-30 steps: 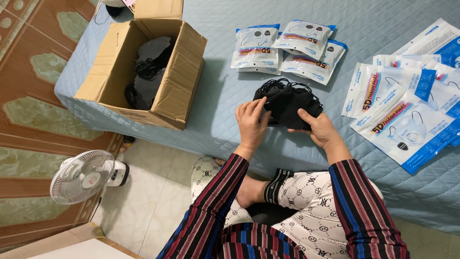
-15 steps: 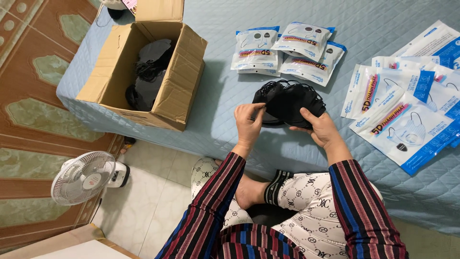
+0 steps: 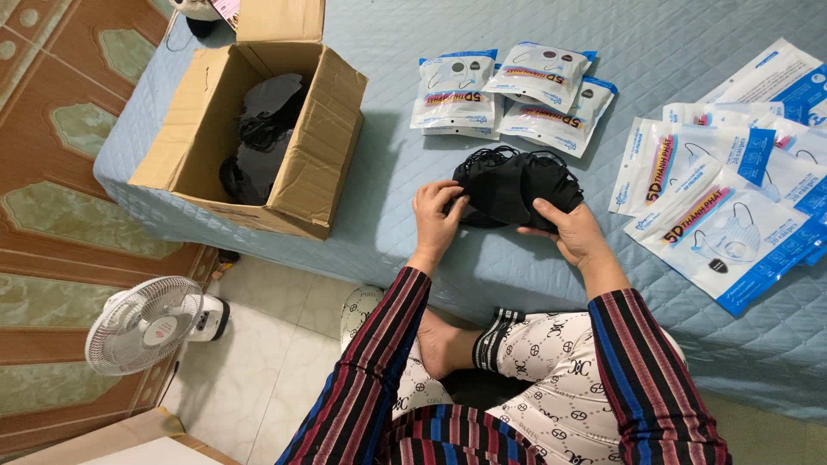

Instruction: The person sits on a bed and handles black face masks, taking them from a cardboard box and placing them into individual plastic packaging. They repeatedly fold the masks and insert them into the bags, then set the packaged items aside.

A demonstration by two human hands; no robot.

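Note:
A stack of black face masks (image 3: 510, 183) lies on the blue quilted bed (image 3: 405, 164) in front of me. My left hand (image 3: 435, 215) grips its left end with the fingers curled over the top. My right hand (image 3: 570, 228) holds the stack's right underside, thumb on top. Three filled mask packets (image 3: 508, 95) lie just beyond the stack. Several flat empty blue and white packets (image 3: 732, 181) are spread to the right of my right hand.
An open cardboard box (image 3: 319, 155) with more black masks inside (image 3: 258, 129) stands at the bed's left corner. A small white fan (image 3: 151, 323) sits on the tiled floor below. My crossed legs (image 3: 517, 362) are at the bed's edge.
Both hands have shifted on the mask stack, squaring it; the stack sits flatter and a little wider than before. The view has moved slightly.

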